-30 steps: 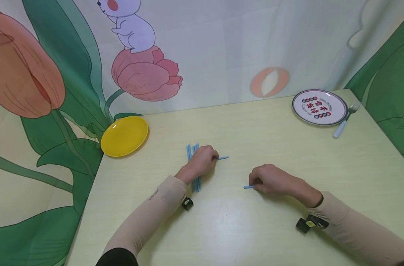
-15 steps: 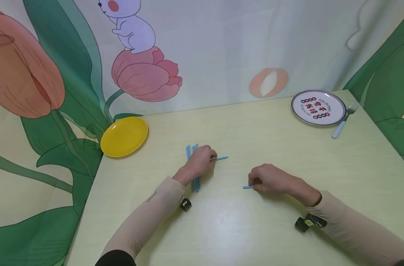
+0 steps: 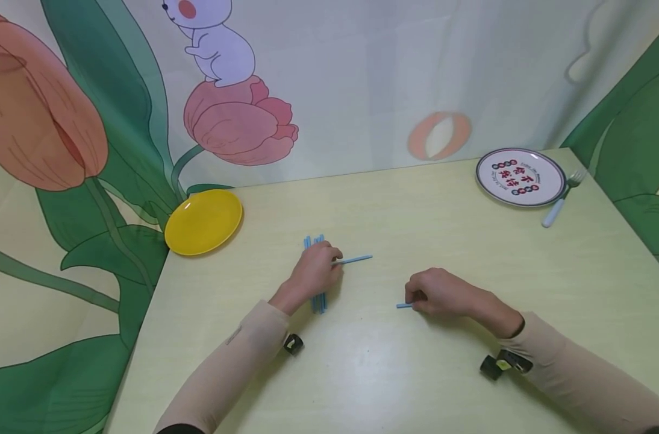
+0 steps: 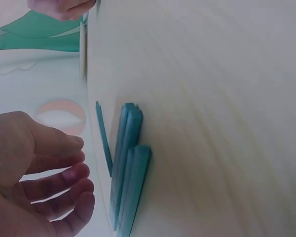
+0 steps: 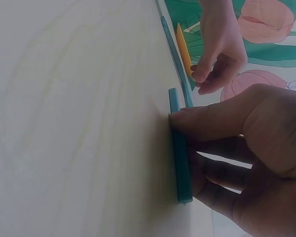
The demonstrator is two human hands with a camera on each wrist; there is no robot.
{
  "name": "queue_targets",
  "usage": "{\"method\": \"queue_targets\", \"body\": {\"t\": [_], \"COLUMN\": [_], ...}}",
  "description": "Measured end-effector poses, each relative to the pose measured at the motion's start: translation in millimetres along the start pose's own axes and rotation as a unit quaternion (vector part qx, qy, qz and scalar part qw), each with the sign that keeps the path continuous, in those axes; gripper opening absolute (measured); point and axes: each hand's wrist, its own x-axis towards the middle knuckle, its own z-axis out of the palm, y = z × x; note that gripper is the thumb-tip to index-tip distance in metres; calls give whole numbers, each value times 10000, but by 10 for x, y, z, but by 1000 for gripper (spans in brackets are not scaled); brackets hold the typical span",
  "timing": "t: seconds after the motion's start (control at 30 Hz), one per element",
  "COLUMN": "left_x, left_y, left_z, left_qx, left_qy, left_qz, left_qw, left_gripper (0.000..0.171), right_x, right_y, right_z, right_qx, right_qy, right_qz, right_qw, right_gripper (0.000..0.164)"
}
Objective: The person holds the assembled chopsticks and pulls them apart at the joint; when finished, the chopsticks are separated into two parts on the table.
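In the head view my left hand [image 3: 313, 268] hovers over several blue chopsticks [image 3: 315, 304] lying side by side. From beside its fingertips a single blue chopstick [image 3: 358, 260] points right across the table. The left wrist view shows the left fingers loosely curved with nothing between them, apart from the chopstick group [image 4: 130, 168] and the single chopstick [image 4: 103, 138]. Right of centre, my right hand [image 3: 443, 293] pinches another blue chopstick [image 3: 403, 305] low at the table. Thumb and fingers press on this chopstick [image 5: 182, 168] in the right wrist view; its end sticks out past them.
At the back left edge sits a yellow plate [image 3: 203, 223]. A white plate [image 3: 520, 177] with red lettering stands at the back right, a fork [image 3: 559, 202] beside it. Behind the pale table [image 3: 394, 386] hangs a printed curtain [image 3: 356, 90].
My left hand has drawn back to the left off the single chopstick, so more of that chopstick shows. The chopstick stays where it lay. My right hand has barely moved.
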Motion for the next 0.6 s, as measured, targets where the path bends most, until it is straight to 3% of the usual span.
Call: {"method": "queue_targets", "body": {"t": [0.17, 0.6], "left_x": [-98, -297], "left_y": [-6, -29], "left_z": [-43, -48], "left_qx": [180, 191], "left_qy": [78, 24], "left_qz": [-96, -873], "left_qw": [9998, 9960], "left_gripper": [19, 27], "right_x": [1, 7], "right_y": [11, 26], "right_z": [11, 18], "right_qx": [-31, -88], "right_qy": [40, 35], "right_qz": [-60, -40], "right_qw": [10000, 9999], "right_gripper": [14, 15]}}
